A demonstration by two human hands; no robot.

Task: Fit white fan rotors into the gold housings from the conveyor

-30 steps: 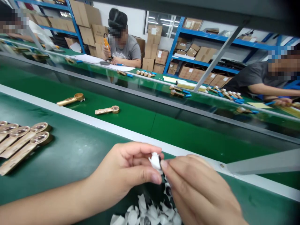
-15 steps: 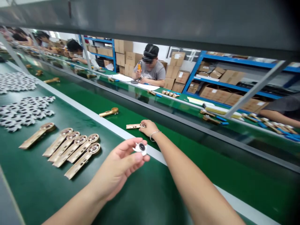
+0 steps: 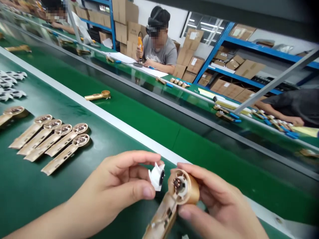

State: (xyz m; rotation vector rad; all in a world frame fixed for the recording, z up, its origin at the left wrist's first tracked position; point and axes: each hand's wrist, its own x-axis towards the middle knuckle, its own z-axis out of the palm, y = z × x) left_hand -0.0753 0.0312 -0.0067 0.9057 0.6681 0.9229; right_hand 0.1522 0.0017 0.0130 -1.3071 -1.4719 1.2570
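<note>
Between the thumb and fingers of my left hand [image 3: 124,186] is a small white fan impeller [image 3: 156,176] with a black round centre, its black side turned to the right. My right hand [image 3: 211,199] grips the round head of a gold handheld-fan housing [image 3: 191,189]. A copper motor coil shows inside that head, and its open half-handle slants down to the lower left. Impeller and housing are close together, with a small gap between them. Several similar gold housings [image 3: 63,154] lie in a row on the green table to the left.
More white impellers [image 3: 11,83] lie at the far left. Beyond a white strip [image 3: 109,121], another gold housing [image 3: 98,95] lies on the green belt. Across the line a person [image 3: 159,46] holds an orange tool; a co-worker's arm [image 3: 276,114] shows at right.
My right hand has brought a gold fan housing from the belt back towards me, beside the impeller. My left hand has turned the impeller to face right. The view has shifted.
</note>
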